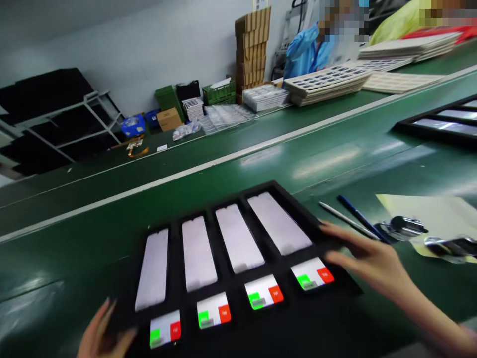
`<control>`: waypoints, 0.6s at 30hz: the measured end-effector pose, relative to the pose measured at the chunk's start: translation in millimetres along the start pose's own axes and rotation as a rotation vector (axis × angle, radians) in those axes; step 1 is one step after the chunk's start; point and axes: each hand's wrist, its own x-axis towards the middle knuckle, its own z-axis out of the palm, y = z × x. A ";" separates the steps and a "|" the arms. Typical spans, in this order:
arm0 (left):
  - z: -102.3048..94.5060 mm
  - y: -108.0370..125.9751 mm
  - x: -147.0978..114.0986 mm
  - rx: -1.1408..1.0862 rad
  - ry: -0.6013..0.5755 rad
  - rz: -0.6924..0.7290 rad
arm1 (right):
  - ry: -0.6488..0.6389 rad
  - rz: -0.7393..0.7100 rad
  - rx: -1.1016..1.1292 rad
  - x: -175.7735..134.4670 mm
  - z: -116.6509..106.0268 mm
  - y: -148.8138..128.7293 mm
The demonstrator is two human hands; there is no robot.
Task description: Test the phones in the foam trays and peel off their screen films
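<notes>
Fingers (345, 232) on black, bright-screened tray (233, 284)

My tray (174, 268): black. I count four panels (238, 238), pale lilac-white; four small screens (264, 292), white, each blocked in green and red. My worktop (186, 199): green, crossed by a white stripe (223, 159). One dark-blue pen (360, 217); one white pen (348, 220). Paper (439, 211): pale yellow. Cartons (251, 47): brown. A co-worker's sleeve (301, 47): light blue.

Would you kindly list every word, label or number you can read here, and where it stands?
No text reads with certainty.
Red blocks on the four small screens: tiny white lettering, too blurred to read.
Grey patches by the green blocks: any text too blurred to read.
Sign above the stacked cartons: cut off and too blurred to read.
</notes>
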 end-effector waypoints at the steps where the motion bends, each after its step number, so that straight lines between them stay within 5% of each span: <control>1: 9.6 18.5 24.7 -0.057 0.092 0.005 | -0.015 0.001 0.030 28.4 7.6 -0.2; 4: 30.6 69.7 101.5 -0.343 0.035 -0.016 | -0.051 -0.002 0.122 106.6 44.9 2.6; 7: 39.1 89.9 143.5 -0.350 0.094 -0.019 | -0.034 -0.026 0.189 138.3 78.5 4.7; 14: 42.2 70.9 84.5 -0.311 -0.075 -0.098 | -0.066 -0.158 0.137 78.0 70.3 6.7; 18: 28.2 77.4 78.4 -0.184 -0.125 -0.155 | -0.156 -0.211 0.004 64.1 61.9 2.1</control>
